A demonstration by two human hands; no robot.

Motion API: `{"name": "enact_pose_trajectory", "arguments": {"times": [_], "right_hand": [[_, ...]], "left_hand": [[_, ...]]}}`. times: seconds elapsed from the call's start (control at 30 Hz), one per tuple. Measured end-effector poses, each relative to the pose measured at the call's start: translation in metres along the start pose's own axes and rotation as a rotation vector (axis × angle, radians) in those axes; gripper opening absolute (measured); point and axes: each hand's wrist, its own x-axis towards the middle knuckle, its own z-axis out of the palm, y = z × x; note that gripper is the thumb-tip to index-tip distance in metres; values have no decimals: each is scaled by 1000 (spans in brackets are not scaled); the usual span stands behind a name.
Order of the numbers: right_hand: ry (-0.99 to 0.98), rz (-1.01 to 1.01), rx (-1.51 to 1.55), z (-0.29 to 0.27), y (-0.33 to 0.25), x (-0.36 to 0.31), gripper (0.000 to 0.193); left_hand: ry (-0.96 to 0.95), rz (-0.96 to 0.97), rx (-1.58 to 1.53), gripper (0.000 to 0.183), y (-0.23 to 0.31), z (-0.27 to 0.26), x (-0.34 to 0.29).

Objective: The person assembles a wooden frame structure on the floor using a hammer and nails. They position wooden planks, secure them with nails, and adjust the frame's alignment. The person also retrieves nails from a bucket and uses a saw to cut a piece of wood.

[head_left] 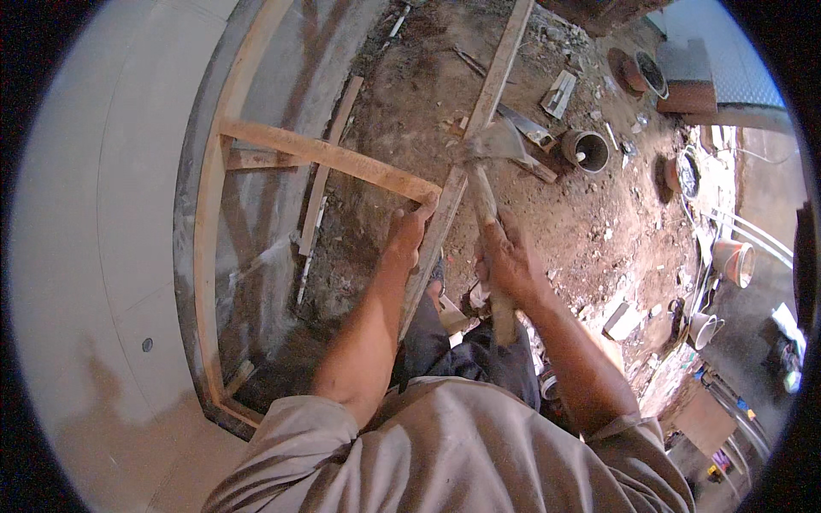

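My left hand (412, 229) is closed at the near end of a short wooden crosspiece (333, 157), where it meets a long wooden beam (445, 205). The thumb presses on the crosspiece end; some fingers are hidden behind the wood. In my right hand (511, 261) is a hatchet (486, 201), gripped around its wooden handle. Its flared metal head is blurred and sits over or just beside the beam, close to the joint; whether it touches cannot be told. The crosspiece's other end meets a wooden frame rail (209, 214) along the wall.
Bare soil with rubble (573, 222) lies below the beam. A metal bucket (585, 150), a handsaw (525, 126) and a white-rimmed container (734, 262) are to the right. A pale tiled surface (103, 256) borders the frame on the left. Loose wood strips (329, 167) lie between.
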Motion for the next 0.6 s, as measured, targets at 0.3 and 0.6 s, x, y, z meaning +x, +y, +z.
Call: {"name": "enact_pose_trajectory", "arguments": {"times": [0.3,0.6], "right_hand": [[-138,-411,-426,-23,-57,92,44],[-322,-669,-607,-18,-39,114,55]], "left_hand": [[42,138,-160,47,3,19,-14],[43,215,-186,40,-1,12,-13]]}}
